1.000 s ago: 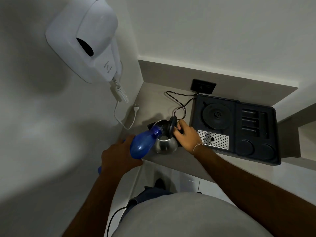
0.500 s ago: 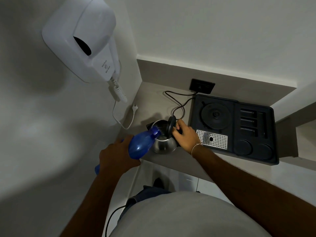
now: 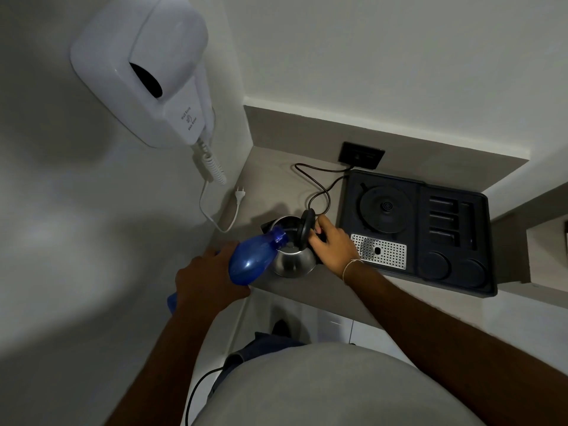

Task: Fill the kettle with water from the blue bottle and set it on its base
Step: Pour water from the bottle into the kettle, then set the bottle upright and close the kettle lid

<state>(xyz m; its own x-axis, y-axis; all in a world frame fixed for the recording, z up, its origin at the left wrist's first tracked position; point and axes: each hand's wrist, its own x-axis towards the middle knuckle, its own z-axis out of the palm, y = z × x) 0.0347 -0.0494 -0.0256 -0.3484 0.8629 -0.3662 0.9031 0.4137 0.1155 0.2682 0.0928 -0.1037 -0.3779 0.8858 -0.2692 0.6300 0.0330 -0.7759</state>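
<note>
A person's left hand [image 3: 209, 278] is wrapped around a translucent blue bottle [image 3: 253, 259], tipped so its uncapped neck reaches over the open mouth of a steel kettle [image 3: 293, 259]. The kettle, a squat polished pot with a black lid [image 3: 305, 229] standing upright on its hinge, sits on the grey counter [image 3: 270, 186] near the front edge, just left of a black tray [image 3: 479, 278]. The right hand [image 3: 333, 244] is closed on the kettle's handle side, beside the raised lid; the handle itself is hidden under the fingers. A thin pale band circles that wrist.

Whether water is flowing cannot be made out.

In view: 1 bottle, 1 kettle, 1 tray and 2 hands. The tray holds 1 round kettle base [image 3: 385, 209], empty and apart from the kettle, 1 perforated metal grille [image 3: 379, 252], 3 short slots and 2 round recesses. A black cord [image 3: 316, 182] loops from the tray towards a dark wall socket [image 3: 362, 155].

A white hair dryer [image 3: 147, 72] hangs on the left wall, its coiled cord ending in 1 white plug [image 3: 239, 192] lying loose on the counter. Small lettering on its handle appears to read "Wall Mount Hair Dryer"; no brand is legible.
</note>
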